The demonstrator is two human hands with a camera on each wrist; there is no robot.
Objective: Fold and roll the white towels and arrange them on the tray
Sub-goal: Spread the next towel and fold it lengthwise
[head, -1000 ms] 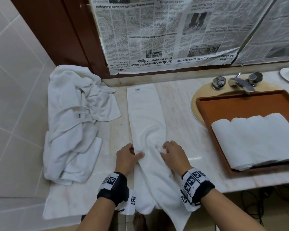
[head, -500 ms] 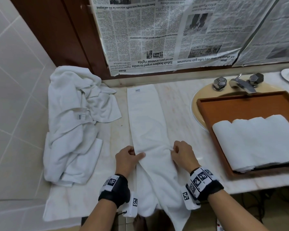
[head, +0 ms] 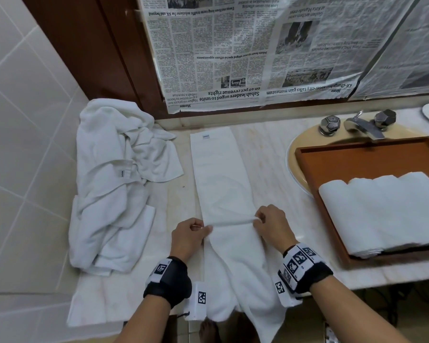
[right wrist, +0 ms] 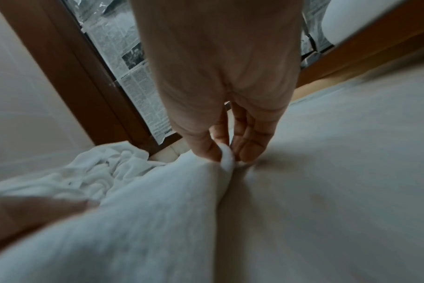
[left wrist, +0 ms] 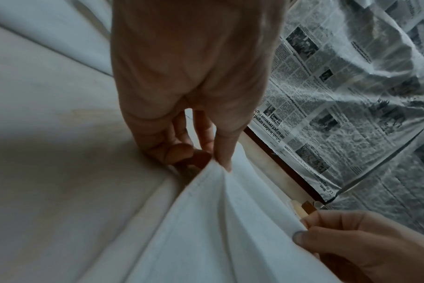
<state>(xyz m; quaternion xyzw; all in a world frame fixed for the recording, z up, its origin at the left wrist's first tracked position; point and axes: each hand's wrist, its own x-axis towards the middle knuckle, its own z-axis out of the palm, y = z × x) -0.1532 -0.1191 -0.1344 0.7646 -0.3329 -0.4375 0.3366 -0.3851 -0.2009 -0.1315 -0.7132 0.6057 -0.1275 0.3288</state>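
Behind the counter [head: 265,154], newspaper [head: 233,92] reads "Sabah leaders urged to unite". The left hand [head: 187,235] and right hand [head: 270,225] each pinch an edge of the long towel [head: 221,181], lifting a ridge; before, it lay flatter. Rolled towels [head: 382,214] sit on the tray [head: 357,154].

Up close, the left thumb and fingers [left wrist: 224,153] squeeze the hem.

The right fingertips [right wrist: 206,149] pinch a fold.

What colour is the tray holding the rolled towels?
Reddish-brown, like wood: the tray shows best in the head view.
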